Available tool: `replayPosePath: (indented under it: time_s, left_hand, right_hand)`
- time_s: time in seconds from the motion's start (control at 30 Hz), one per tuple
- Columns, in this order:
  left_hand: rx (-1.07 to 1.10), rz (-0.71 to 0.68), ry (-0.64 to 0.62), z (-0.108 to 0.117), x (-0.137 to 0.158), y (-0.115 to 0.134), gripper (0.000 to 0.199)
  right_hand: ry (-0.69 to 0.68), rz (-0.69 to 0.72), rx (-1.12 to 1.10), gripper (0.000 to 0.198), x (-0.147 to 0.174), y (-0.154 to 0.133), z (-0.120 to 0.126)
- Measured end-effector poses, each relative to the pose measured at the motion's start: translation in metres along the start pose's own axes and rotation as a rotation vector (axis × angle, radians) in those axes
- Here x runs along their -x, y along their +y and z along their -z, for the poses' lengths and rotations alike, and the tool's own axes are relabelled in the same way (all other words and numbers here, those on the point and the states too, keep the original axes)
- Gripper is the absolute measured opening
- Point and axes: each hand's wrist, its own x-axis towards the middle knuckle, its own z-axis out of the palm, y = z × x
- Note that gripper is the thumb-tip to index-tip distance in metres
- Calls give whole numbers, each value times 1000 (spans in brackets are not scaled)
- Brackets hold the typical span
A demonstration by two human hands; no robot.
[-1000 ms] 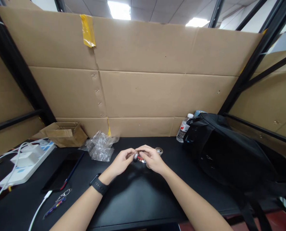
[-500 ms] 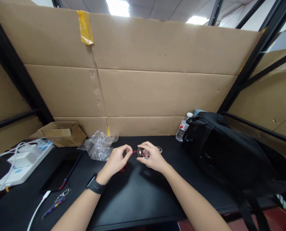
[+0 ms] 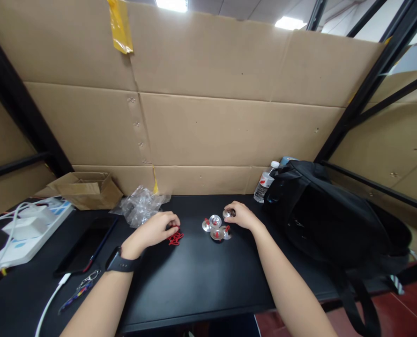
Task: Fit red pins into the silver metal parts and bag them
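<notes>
My left hand [image 3: 158, 228] is over a small pile of red cord loops [image 3: 175, 238], its thumb and fingers closed in a pinch on the cord. To the right lie several small shiny metal cymbals [image 3: 217, 234] in a cluster, with bits of red cord at their centres. Beyond that cluster, my right hand [image 3: 242, 215] has its fingers closed round another small cymbal [image 3: 228, 214], low over the table and partly hidden by the fingers.
Behind my left hand lies a crumpled clear plastic bag [image 3: 140, 206], with an open cardboard box [image 3: 92, 192] beyond. A phone [image 3: 87, 245], a keychain [image 3: 80, 291] and a power strip [image 3: 33, 238] are at left. A water bottle [image 3: 264, 183] and black backpack [image 3: 321, 220] stand right.
Several cymbals are now visible on the table where my right hand was. That hand has moved right to another cymbal; my left has moved left and down to the red cords.
</notes>
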Motion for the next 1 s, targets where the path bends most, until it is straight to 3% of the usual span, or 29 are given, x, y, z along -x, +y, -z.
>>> replayPosePath:
  time_s: [0.17,0.3,0.43,0.6,0.8,1.0]
  left_hand:
    - [-16,-11,25,1,-1,2,14]
    - [-23,-25,35,-1,-3,5,15]
    - [-7,-54,38,-12,-6,9,14]
    - [2,-77,23,-23,-9,12,12]
    - [59,-86,101,-26,-14,22,21]
    - [269,-59,355,-39,-22,44,20]
  right_hand:
    - [11,9,46,40,2,-10,0]
    - [46,184,-10,32,7,-39,-3]
    - [-65,309,13,25,10,-69,-18]
    - [-28,327,-6,20,7,-81,-34]
    - [148,300,-553,25,6,-86,-28]
    - [85,296,-922,42,9,-96,-35]
